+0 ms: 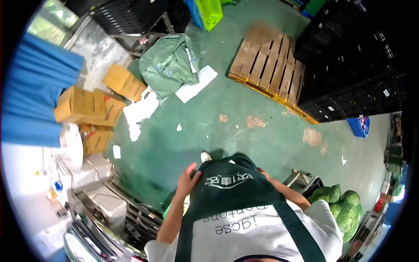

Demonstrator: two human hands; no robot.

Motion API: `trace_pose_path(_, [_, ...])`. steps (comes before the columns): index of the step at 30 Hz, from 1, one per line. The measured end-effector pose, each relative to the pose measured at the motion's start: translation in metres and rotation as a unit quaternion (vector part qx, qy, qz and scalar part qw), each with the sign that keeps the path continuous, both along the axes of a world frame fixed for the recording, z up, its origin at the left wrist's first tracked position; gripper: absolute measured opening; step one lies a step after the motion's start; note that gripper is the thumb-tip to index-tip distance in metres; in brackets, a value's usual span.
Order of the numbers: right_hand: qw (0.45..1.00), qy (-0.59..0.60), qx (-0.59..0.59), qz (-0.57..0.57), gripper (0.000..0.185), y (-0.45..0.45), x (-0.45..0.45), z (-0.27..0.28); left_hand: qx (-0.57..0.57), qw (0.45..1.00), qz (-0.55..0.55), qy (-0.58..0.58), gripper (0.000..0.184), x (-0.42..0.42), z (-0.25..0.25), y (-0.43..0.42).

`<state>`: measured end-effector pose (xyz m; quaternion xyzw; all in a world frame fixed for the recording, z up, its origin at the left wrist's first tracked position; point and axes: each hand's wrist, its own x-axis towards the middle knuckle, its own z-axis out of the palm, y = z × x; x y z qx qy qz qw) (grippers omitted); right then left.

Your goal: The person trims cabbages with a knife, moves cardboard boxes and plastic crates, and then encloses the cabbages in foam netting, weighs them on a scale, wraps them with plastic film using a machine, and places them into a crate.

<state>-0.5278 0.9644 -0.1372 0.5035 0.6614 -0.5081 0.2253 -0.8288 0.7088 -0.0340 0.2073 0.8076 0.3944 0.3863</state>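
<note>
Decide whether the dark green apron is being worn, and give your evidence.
Worn: the apron lies over the white shirt, its straps running up toward the shoulders.

There are one apron (231, 192) and four cardboard boxes (123, 82).

Interior of the room. The green floor (196, 126), paler and brighter toward the right, bore several irregular brown patches (255, 122). At the far left, a bright window (46, 32) adjoined a mottled grey-white surface (102, 46). A blue curtain (35, 87) hung in folds along the left side, with a strongly lit white wall (19, 168) nearer. Cardboard boxes (80, 105) were piled beside the curtain. At the far right, a slatted wooden pallet (267, 65) lay beside tall stacks of black crates (349, 70).
</note>
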Motion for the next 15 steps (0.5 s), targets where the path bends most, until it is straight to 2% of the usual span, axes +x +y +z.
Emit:
trace_pose_path(1, [1.0, 0.012, 0.01, -0.025, 0.061, 0.009, -0.02, 0.008, -0.004, 0.997, -0.037, 0.07, 0.048, -0.034, 0.004, 0.017])
trace_pose_path(3, [0.995, 0.039, 0.033, -0.083, 0.065, 0.033, -0.069, 0.012, 0.017, 0.986, -0.114, 0.119, 0.047, -0.103, 0.01, 0.055])
trace_pose_path(4, [0.985, 0.031, -0.007, -0.17, 0.066, 0.05, -0.079, -0.009, 0.014, 0.981, -0.141, 0.133, 0.046, -0.132, 0.014, 0.08])
trace_pose_path(6, [0.974, 0.052, -0.015, -0.219, 0.065, 0.079, -0.118, 0.011, 0.016, 0.966, -0.196, 0.167, 0.045, -0.187, 0.025, 0.144])
trace_pose_path(9, [0.958, 0.076, -0.038, -0.273, 0.06, 0.13, -0.165, -0.014, 0.066, 0.951, -0.256, 0.163, 0.045, -0.244, 0.049, 0.255])
trace_pose_path(11, [0.949, 0.067, -0.043, -0.306, 0.058, 0.181, -0.197, -0.031, 0.071, 0.952, -0.27, 0.122, 0.047, -0.272, 0.045, 0.32])
trace_pose_path(12, [0.956, 0.048, -0.018, -0.288, 0.055, 0.213, -0.223, -0.025, 0.073, 0.954, -0.272, 0.104, 0.047, -0.285, 0.045, 0.35])
trace_pose_path(13, [0.954, 0.083, 0.008, -0.288, 0.049, 0.241, -0.24, -0.053, 0.064, 0.958, -0.272, 0.07, 0.05, -0.301, 0.031, 0.371])
trace_pose_path(15, [0.989, 0.017, 0.119, -0.086, 0.036, 0.32, -0.293, -0.072, 0.045, 0.955, -0.287, 0.064, 0.051, -0.334, 0.03, 0.413])
